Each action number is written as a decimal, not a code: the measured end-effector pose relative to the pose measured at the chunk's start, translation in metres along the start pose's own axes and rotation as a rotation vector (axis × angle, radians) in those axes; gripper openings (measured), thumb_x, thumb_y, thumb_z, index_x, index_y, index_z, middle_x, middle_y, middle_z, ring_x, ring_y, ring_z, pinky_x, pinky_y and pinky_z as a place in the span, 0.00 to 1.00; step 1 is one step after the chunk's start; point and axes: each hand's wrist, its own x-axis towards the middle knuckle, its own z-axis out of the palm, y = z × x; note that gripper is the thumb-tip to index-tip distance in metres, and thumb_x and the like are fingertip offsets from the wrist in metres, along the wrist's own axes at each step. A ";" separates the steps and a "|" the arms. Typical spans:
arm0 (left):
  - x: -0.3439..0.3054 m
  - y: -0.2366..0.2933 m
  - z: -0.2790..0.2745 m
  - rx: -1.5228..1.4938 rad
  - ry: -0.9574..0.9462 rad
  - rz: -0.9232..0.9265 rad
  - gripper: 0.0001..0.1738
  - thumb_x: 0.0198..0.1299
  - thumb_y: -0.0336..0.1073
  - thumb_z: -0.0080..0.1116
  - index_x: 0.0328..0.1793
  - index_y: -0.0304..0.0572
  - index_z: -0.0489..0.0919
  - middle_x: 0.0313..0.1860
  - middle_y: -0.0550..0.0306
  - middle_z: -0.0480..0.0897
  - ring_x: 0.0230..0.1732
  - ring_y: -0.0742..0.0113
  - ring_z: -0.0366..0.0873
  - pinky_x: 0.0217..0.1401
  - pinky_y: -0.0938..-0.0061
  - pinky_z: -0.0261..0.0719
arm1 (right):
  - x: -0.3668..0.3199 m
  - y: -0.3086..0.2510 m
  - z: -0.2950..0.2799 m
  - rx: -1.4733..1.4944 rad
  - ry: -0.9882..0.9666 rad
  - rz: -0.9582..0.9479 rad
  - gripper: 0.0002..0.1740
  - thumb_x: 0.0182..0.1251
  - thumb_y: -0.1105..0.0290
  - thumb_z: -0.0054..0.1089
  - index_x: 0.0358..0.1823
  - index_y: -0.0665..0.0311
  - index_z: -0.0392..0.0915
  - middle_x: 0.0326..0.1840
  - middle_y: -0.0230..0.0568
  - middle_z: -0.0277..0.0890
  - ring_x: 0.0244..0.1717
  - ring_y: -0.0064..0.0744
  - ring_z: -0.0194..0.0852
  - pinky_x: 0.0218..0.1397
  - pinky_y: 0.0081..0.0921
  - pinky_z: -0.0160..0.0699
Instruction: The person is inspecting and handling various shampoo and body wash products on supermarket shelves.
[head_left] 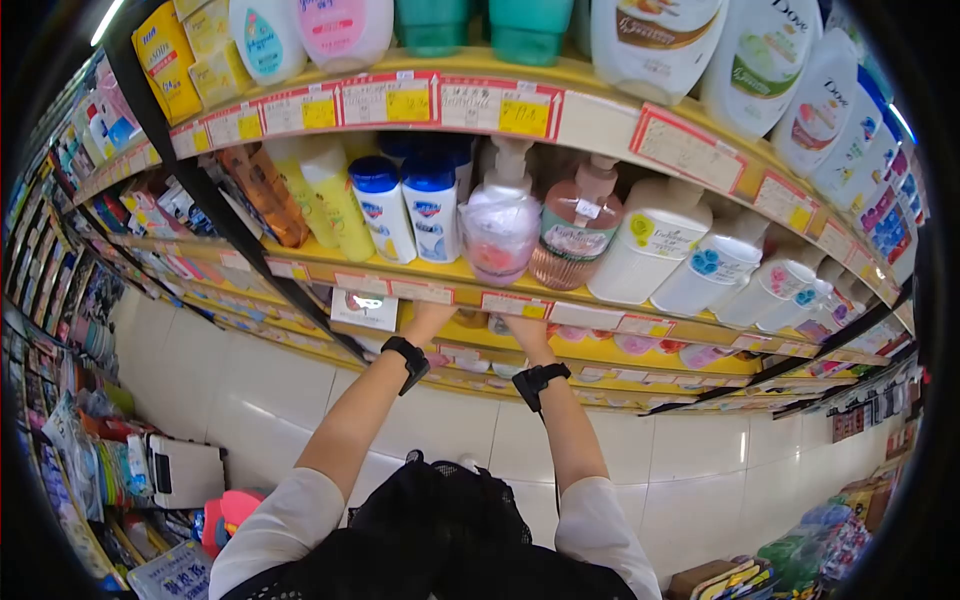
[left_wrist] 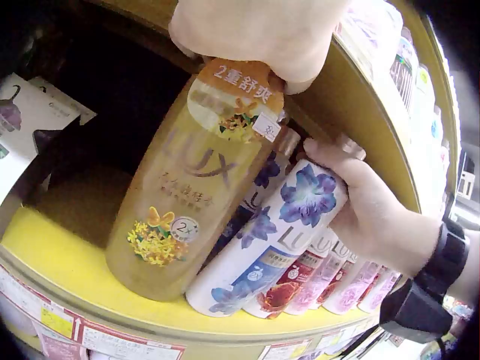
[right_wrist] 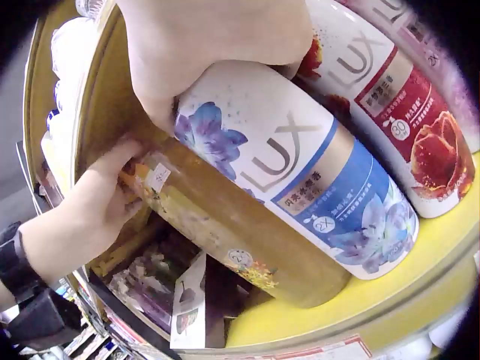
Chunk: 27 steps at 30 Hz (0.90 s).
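My left hand [left_wrist: 259, 34] grips the upper part of an amber LUX body wash bottle [left_wrist: 180, 195] with yellow flowers on its front. The bottle leans in the left wrist view, its base at the yellow shelf [left_wrist: 45, 240]. My right hand [right_wrist: 217, 37] holds the top of a white LUX body wash bottle [right_wrist: 292, 172] with blue flowers and a blue label, close beside the amber one. The fingers partly cover both bottle tops. In the head view, both hands reach in under the shelf edge, and the held bottles are mostly hidden.
A red-labelled white LUX bottle [right_wrist: 397, 105] stands beside the blue-flowered one, with several pink ones further along. A white box [head_left: 364, 309] is on the shelf to the left. Above, a shelf holds pump bottles [head_left: 578, 230] and blue-capped bottles [head_left: 382, 212].
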 end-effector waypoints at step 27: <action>-0.039 0.012 -0.037 -0.812 0.385 -0.390 0.32 0.45 0.28 0.61 0.57 0.34 0.60 0.43 0.49 0.74 0.41 0.70 0.73 0.42 0.76 0.72 | -0.010 -0.020 0.002 -0.096 0.236 -0.222 0.15 0.47 0.61 0.61 0.36 0.61 0.76 0.34 0.38 0.78 0.38 0.38 0.75 0.44 0.32 0.70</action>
